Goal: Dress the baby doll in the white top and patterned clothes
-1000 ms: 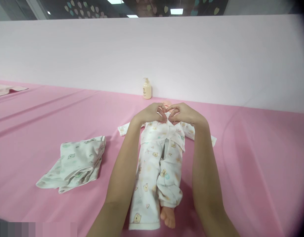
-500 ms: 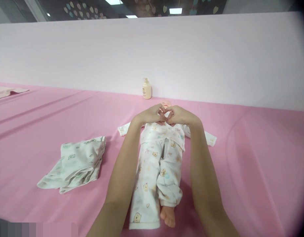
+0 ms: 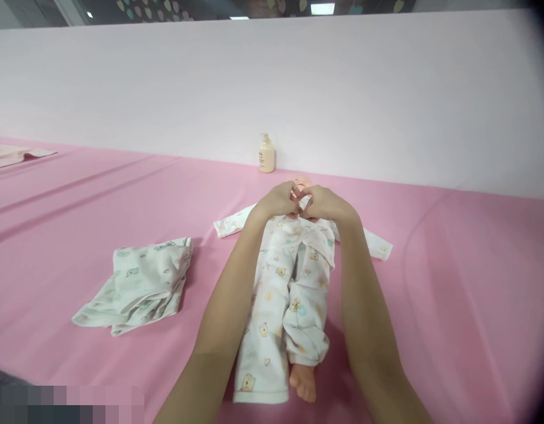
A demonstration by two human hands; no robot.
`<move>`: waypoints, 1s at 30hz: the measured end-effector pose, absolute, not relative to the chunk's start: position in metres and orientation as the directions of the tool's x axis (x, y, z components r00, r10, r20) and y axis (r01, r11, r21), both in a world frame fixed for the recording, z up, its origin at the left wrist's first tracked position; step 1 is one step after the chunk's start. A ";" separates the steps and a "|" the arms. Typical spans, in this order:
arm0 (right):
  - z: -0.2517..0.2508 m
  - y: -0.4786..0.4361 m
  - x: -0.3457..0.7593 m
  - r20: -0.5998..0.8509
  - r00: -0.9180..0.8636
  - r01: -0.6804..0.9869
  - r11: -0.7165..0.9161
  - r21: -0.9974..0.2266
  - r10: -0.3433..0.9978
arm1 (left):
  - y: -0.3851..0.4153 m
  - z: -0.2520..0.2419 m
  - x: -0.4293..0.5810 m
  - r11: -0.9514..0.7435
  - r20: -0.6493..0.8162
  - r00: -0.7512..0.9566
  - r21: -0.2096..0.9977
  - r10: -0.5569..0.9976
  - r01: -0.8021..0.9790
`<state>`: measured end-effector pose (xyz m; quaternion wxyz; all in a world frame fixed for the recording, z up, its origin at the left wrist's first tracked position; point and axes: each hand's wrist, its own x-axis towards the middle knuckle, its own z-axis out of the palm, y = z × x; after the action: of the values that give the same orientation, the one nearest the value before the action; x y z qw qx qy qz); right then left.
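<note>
A baby doll (image 3: 303, 386) lies on its back with its head away from me, in a white baby top (image 3: 289, 231) and white trousers (image 3: 272, 300) printed with bears. My left hand (image 3: 281, 199) and my right hand (image 3: 325, 203) meet at the neckline of the top, just below the doll's head. Both have curled fingers that pinch the cloth there; the fingertips are partly hidden. The top's sleeves stretch out to either side, partly behind my forearms. One bare foot shows below the bunched right trouser leg, while the left leg's hem covers the other.
A folded white printed cloth (image 3: 150, 282) lies left of the doll. Against the white wall (image 3: 165, 88) stands a cream pump bottle (image 3: 266, 156), beyond the doll's head. A pale pink cloth (image 3: 13, 155) lies far left on the pink padded surface (image 3: 457, 306).
The view has tilted slightly down. My hands stay at the neckline, with fingers drawn a little closer in; my left hand has shifted slightly to the right. The doll and cloth lie as before.
</note>
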<state>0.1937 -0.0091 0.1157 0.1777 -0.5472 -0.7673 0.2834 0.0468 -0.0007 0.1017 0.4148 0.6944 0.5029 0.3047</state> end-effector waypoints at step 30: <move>0.093 0.014 0.206 -0.023 -0.313 0.186 0.038 -0.982 0.950 | 0.005 0.100 0.033 -0.147 0.049 0.291 0.934 0.956 0.326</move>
<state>0.2058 0.0145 0.0931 0.3662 -0.4578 -0.6203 0.5211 0.0327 0.0054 0.0999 0.4445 0.6691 0.4787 0.3543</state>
